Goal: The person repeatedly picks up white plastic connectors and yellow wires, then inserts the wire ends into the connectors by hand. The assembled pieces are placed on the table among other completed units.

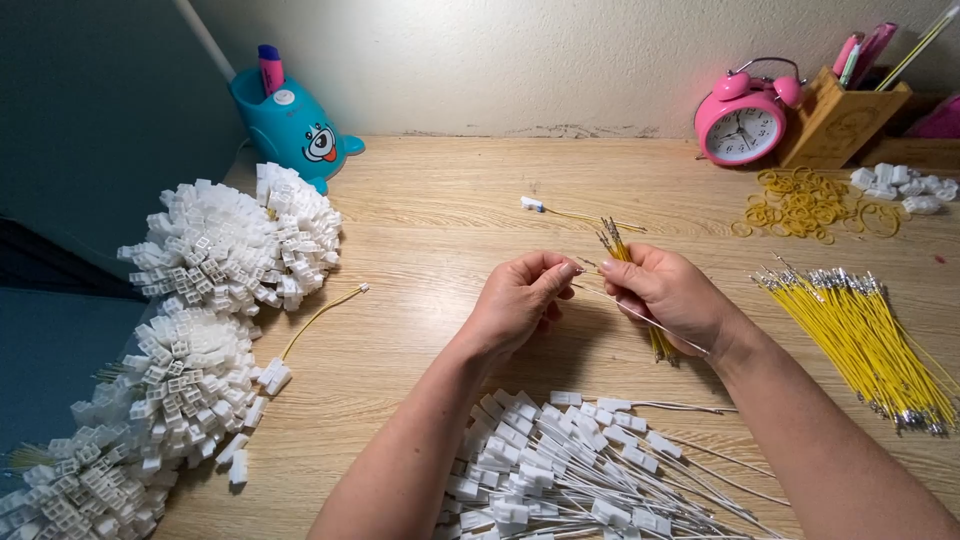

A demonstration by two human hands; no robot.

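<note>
The left hand (pixel 520 300) is pinching a thin white wire (pixel 650 322) and the right hand (pixel 672 292) is gripping a small bundle of yellow wires (pixel 618 240), just above the heap of white connectors (pixel 560 470); light, limp, probably best held near the metal tips.

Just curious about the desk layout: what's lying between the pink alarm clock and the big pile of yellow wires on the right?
In the head view, a scatter of yellow rubber bands lies on the wooden desk between the pink alarm clock and the yellow wires.
</note>
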